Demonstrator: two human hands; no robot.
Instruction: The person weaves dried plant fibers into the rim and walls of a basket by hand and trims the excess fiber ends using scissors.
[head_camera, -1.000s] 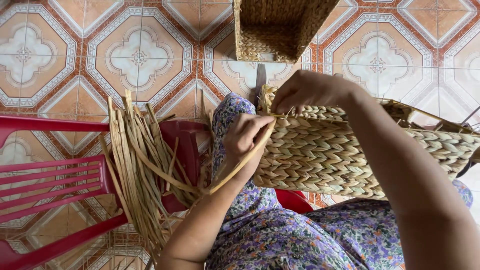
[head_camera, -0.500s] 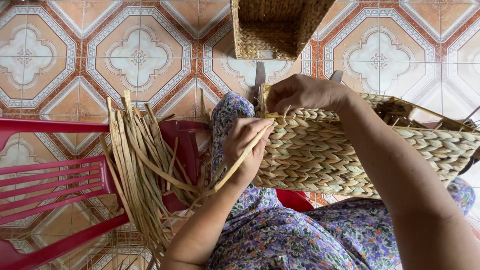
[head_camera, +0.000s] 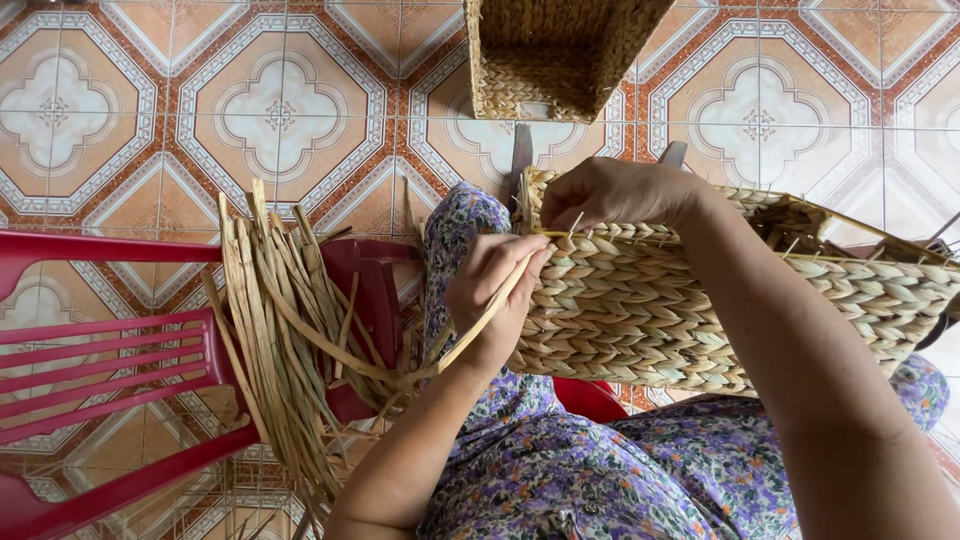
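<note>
Landmark is the woven basket (head_camera: 700, 300), a braided pale straw box lying on its side across the person's lap, on a purple floral dress (head_camera: 600, 470) that fills the near edge below it. Left hand (head_camera: 495, 295) sits against the basket's left end, fingers curled in and pinched on a single flat straw strand (head_camera: 470, 340) that runs from the basket's rim down and left, away from the basket. Right hand (head_camera: 620, 195) is on top of the basket's upper rim at its left corner, fingers bent over and pressing the weave; whether it grips anything beyond the rim I cannot tell, fingertips are tucked under. Right forearm crosses over the basket's top toward the lower right. Left of the basket, the loose strand joins a bundle of dried straw (head_camera: 285, 330) draped over the seat of a red plastic chair (head_camera: 110, 360); bundle ends fan up and hang down past the seat edge. Just behind the basket's rim two dark flat handles (head_camera: 521, 155) poke out, kind unclear. Farther from the basket, up top, stands a second woven basket (head_camera: 560, 55), darker, open side facing the camera, on the patterned orange and white tile floor (head_camera: 280, 110).
</note>
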